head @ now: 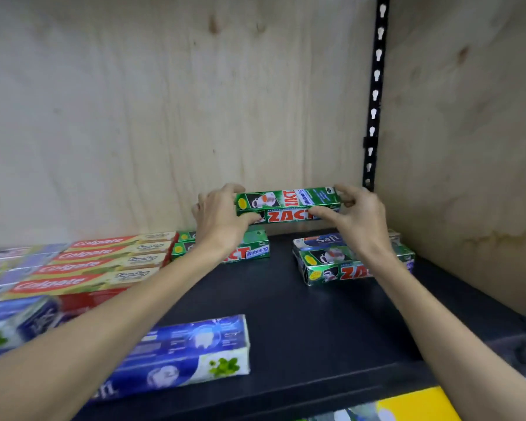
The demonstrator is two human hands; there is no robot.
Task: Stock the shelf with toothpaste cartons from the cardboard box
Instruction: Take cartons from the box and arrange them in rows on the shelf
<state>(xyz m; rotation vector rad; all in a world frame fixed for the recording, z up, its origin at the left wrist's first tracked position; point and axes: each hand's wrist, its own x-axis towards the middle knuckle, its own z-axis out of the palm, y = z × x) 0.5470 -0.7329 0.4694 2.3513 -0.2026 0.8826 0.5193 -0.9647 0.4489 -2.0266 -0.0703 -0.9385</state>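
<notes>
A green Zact toothpaste carton (287, 204) is held level above the back of the dark shelf (331, 323), close to the plywood back wall. My left hand (220, 221) grips its left end and my right hand (357, 215) grips its right end. Below it, more green Zact cartons (251, 247) lie stacked at the back centre. Another Zact carton (334, 267) lies to the right, with a blue Safi carton (319, 240) behind it. The cardboard box is not in view.
Red Colgate cartons (82, 262) lie in rows at the left. Blue-and-white cartons (195, 350) lie at the front left. A black slotted upright (374, 95) runs up the right corner beside the plywood side wall (468, 132). Something yellow (419, 404) shows below the shelf edge.
</notes>
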